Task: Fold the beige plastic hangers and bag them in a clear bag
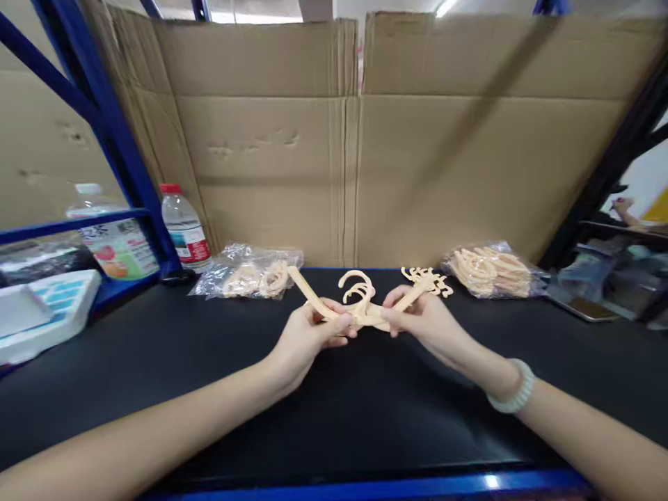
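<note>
Beige clothes hanger (368,319): partly hidden by left hand (307,337), right hand (425,319). Red-capped bottle (182,221): label (191,242) lettering too small to read.

No text can be read. Beyond the left hand (307,339), to its left, the bottle (180,209) wears a blue-and-red label (191,243); farther left, a pale label (122,249) carries dark marks, both too blurred.

red-capped bottle (184,229) beside blue post (133,174); creased cardboard panels (261,139) behind black tabletop (334,417)
</note>
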